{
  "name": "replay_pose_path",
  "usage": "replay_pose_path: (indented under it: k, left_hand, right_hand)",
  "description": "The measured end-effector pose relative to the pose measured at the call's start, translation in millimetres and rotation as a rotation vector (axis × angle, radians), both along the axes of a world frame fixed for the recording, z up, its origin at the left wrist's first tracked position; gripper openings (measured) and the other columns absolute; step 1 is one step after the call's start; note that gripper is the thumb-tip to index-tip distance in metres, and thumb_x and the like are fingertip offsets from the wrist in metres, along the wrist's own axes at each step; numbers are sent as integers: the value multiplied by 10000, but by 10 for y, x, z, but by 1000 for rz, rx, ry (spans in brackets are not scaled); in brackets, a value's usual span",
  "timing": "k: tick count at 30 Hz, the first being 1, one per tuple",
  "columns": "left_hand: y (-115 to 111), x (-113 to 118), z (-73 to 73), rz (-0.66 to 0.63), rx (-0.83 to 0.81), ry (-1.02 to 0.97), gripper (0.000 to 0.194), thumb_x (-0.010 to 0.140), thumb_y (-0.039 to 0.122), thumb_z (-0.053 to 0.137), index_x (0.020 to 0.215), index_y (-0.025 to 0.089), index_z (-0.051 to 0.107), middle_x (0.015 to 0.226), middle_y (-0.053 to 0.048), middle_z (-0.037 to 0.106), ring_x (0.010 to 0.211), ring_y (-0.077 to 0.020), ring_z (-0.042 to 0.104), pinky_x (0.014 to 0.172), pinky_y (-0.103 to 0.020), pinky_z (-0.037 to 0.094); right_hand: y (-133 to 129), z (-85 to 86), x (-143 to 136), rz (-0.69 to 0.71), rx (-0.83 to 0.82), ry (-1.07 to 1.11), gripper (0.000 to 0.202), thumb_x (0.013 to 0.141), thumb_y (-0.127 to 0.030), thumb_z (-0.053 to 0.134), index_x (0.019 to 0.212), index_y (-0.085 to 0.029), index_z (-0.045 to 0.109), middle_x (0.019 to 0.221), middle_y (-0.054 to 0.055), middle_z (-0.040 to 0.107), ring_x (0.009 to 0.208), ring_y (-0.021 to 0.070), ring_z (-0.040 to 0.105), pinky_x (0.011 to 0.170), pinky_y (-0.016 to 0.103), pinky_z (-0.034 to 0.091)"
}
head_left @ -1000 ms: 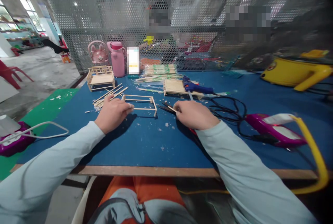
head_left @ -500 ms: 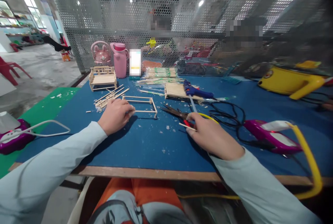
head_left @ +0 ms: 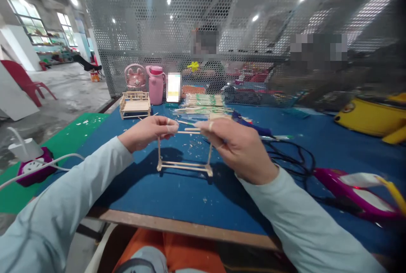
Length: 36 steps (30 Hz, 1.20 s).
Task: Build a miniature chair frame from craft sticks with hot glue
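A small rectangular frame of thin wooden sticks (head_left: 185, 167) is tilted up over the blue table, its lower bar near the tabletop. My left hand (head_left: 147, 131) pinches its upper left corner. At the upper right corner is my right hand (head_left: 236, 144), its fingers closed on a thin wooden stick (head_left: 192, 129) that lies along the frame's top bar. The fingertips of both hands hide the frame's upper corners.
Behind my hands are a finished-looking miniature bamboo bench (head_left: 135, 104), a pink bottle (head_left: 156, 86), a lit phone (head_left: 173, 88) and bundled sticks (head_left: 204, 100). A blue glue gun (head_left: 253, 126), black cables (head_left: 290, 154) and a purple power strip (head_left: 355, 192) stand right.
The frame has been lifted and turned upright by my left hand. My right hand has moved left with the stick to the frame's top bar. The view has shifted slightly.
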<state>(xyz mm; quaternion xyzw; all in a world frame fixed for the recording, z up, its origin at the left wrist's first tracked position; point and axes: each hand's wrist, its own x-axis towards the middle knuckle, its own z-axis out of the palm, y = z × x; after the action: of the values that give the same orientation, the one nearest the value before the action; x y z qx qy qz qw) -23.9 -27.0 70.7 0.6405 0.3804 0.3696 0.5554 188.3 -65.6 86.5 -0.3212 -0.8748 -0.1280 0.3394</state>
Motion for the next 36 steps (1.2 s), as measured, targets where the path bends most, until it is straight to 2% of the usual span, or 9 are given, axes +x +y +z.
replay_pose_path:
  k: [3,6,10,17,22,25,29,32,36]
  left_hand:
    - [-41,35,-81,-18,-176,-92,237,653,316,682,748,116,599,661,19,508,565,-52,430,556,-203,319]
    - [-85,65,-135,-20,-212,-172,249,632,316,705,697,115,574,621,30,479,526,-44,406,524,-199,296]
    - [-115,69,-187,13,-159,-216,272,682,378,666,713,125,570,637,23,506,535,-50,416,537,-200,310]
    - [-90,53,-301,23,66,-164,298,746,438,592,731,141,578,730,7,562,646,-76,472,634,-219,355]
    - [-67,31,-313,-3,116,-169,252,732,391,623,758,143,594,718,18,560,644,-72,478,653,-221,361]
    - [-42,8,-316,19,82,-233,242,679,335,687,817,152,609,750,16,577,667,-77,510,644,-214,365]
    - [-1,-13,-332,117,19,-326,280,646,303,719,862,164,609,740,12,597,685,-89,547,625,-207,380]
    - [29,-10,-358,148,-59,-432,318,622,282,740,885,171,599,707,22,588,655,-83,542,640,-215,412]
    - [51,27,-422,113,-159,-563,319,634,241,735,908,182,583,682,44,556,644,-65,534,749,-256,456]
  right_hand:
    - [38,-164,-71,30,107,-93,178,875,-223,425,950,-181,581,743,55,617,701,169,540,632,280,392]
    - [51,-285,-97,-16,123,-64,178,875,-198,404,947,-151,560,758,73,607,702,175,528,649,290,396]
    - [51,-370,-137,-40,119,-35,128,860,-208,443,836,-174,565,755,57,606,718,174,514,663,300,384]
    - [62,-466,-221,-132,175,142,117,813,-255,537,814,-209,645,870,63,584,853,193,509,764,355,373]
    - [29,-457,-226,-75,145,204,94,802,-222,545,820,-211,637,912,64,586,891,201,528,792,381,398]
    - [-12,-381,-167,-7,146,415,98,807,-184,524,856,-214,602,908,47,594,895,187,549,810,377,416]
    - [45,-274,18,20,165,976,125,865,-226,429,889,-226,552,874,15,592,849,150,572,812,359,430]
    - [179,-247,188,49,-58,1169,133,858,-292,444,822,-217,548,808,-2,604,769,127,579,766,325,448]
    - [289,-240,309,167,-787,1171,116,800,-328,506,780,-214,515,805,15,649,782,158,616,734,354,475]
